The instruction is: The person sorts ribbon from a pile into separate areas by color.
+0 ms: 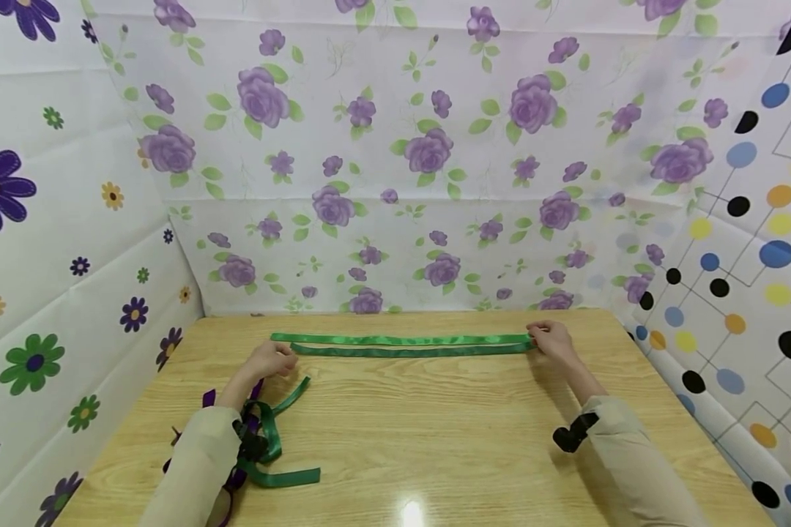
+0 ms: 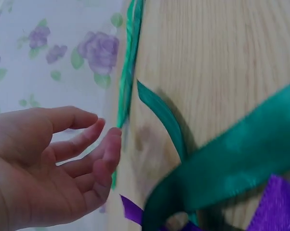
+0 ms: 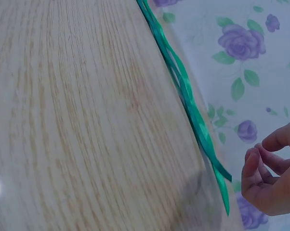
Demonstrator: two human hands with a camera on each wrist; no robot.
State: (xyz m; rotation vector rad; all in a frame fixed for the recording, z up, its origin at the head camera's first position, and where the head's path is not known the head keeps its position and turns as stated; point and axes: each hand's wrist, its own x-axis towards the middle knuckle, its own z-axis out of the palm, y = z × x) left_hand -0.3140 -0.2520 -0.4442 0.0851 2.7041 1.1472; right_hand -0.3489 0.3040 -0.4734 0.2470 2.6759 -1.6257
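Two green ribbons lie stretched side by side near the table's back edge: the far ribbon [image 1: 395, 340] is brighter, the near ribbon [image 1: 409, 353] darker. By their left ends is my left hand [image 1: 272, 360], its fingers loosely bent with nothing between them in the left wrist view. At the other end my right hand [image 1: 552, 340] is beside the ribbon tips. The right wrist view shows its fingers [image 3: 252, 166] relaxed and the ribbons' free ends [image 3: 224, 173] just apart from them.
Beneath my left forearm lies a loose heap of green ribbon [image 1: 286, 479] and purple ribbon [image 1: 253, 424], partly hidden by the sleeve. A floral cloth [image 1: 428, 219] rises behind the wooden table [image 1: 448, 424], with patterned cloths on both sides. Dark straps circle both wrists.
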